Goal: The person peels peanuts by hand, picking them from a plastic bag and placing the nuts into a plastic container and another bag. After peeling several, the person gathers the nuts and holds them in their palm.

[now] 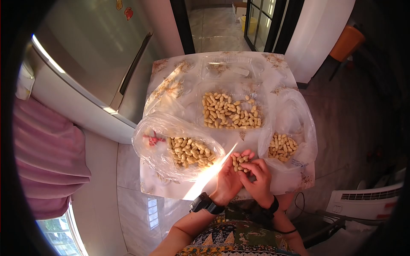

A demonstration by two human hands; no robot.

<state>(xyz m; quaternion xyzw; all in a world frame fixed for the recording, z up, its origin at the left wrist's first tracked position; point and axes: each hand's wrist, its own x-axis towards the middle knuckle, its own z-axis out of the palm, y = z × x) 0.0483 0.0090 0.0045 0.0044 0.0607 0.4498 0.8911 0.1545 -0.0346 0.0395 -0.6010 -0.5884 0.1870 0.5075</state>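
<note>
My left hand (pixel 229 183) is cupped palm up over the near edge of the table, with several unshelled peanuts (pixel 240 162) lying in it. My right hand (pixel 259 181) is bent over the same palm, its thumb and fingers closed against the peanuts there. Just left of my hands, a clear plastic bag (pixel 147 128) lies open with a heap of peanuts (pixel 190 152) inside. To the right, another clear bag (pixel 305 123) holds a smaller heap of peanuts (pixel 282 147). Beyond my hands sits a clear plastic box (pixel 265 115) with peanuts (pixel 230 112) spread across its bottom.
The box's clear lid (pixel 226 64) extends toward the table's far edge. A flowered cloth covers the table (pixel 171 85). A refrigerator (pixel 98 55) stands close on the left, and a white appliance (pixel 363 200) is at the lower right. An orange stool (pixel 347 42) stands behind.
</note>
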